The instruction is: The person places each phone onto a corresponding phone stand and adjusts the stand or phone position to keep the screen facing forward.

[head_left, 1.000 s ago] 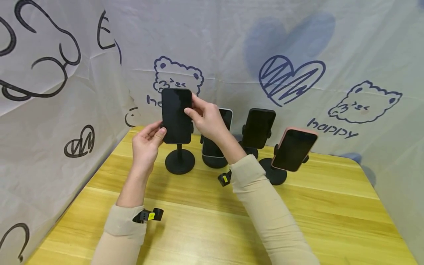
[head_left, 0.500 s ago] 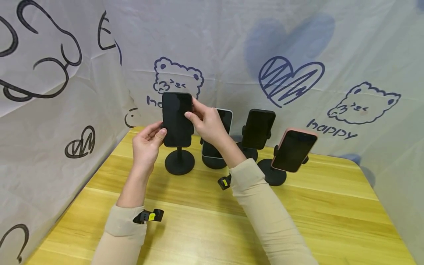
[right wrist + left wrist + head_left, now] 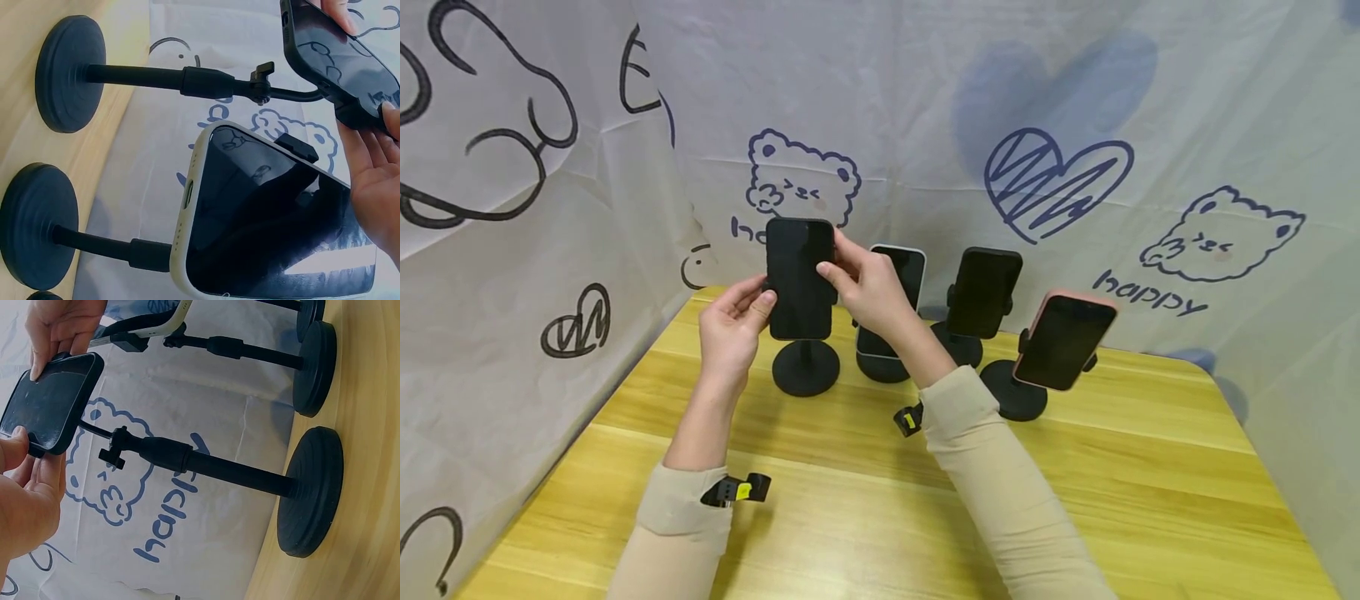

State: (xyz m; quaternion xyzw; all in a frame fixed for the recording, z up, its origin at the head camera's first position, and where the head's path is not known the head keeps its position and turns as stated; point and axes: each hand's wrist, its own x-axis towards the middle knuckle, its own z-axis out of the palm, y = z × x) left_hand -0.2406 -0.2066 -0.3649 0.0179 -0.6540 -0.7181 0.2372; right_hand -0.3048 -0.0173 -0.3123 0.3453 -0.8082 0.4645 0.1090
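A black phone (image 3: 800, 279) stands upright in the clamp of a black phone stand with a round base (image 3: 806, 367), left of the other stands. My left hand (image 3: 730, 329) pinches its left edge, thumb in front and fingers behind. On the opposite edge, my right hand (image 3: 868, 283) holds the phone with thumb on the screen side and fingers at the back. In the left wrist view the stand's pole (image 3: 234, 472) and a small clamp screw (image 3: 112, 456) show below the phone. Most of the clamp is hidden behind the phone and fingers.
Right of it stand a white-framed phone (image 3: 910, 271), partly behind my right hand, a black phone (image 3: 985, 292) and a pink-cased phone (image 3: 1067, 342), each on a black stand. A patterned cloth (image 3: 925, 108) hangs behind the wooden table (image 3: 835, 517).
The black phone has slid down a little, its lower edge nearing the stand's base in the head view. My right hand has moved down with it; my left hand has stayed nearly still.
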